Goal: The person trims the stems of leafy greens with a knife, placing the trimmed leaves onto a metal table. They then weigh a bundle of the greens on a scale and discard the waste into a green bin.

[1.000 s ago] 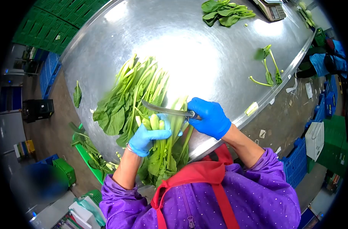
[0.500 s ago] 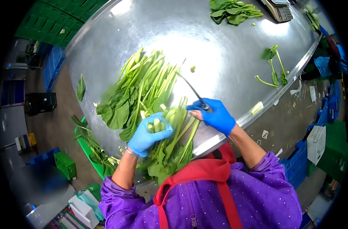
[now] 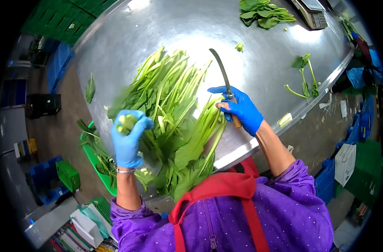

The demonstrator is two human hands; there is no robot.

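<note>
My left hand [image 3: 130, 136], in a blue glove, is closed round a bunch of leafy greens with its pale cut stem ends [image 3: 126, 123] showing above the fingers. In my right hand [image 3: 241, 110], also gloved, is a curved knife [image 3: 223, 71] with a wooden handle; its blade points up and away from me. The thumb of that hand presses against the stalks of more leafy greens [image 3: 191, 147] lying at the table's near edge. Beyond my left hand spreads a large pile of leafy greens [image 3: 166, 80], stems pointing away.
The metal table [image 3: 112, 46] carries a bundle of greens [image 3: 267, 14] and a scale [image 3: 311, 14] at the far right. Loose trimmings [image 3: 305, 77] lie towards the right edge. A green crate [image 3: 93, 157] with greens stands below the left edge.
My left hand has moved left with its bunch, away from my right hand. The knife has swung more upright, and my right hand has shifted slightly right and up.
</note>
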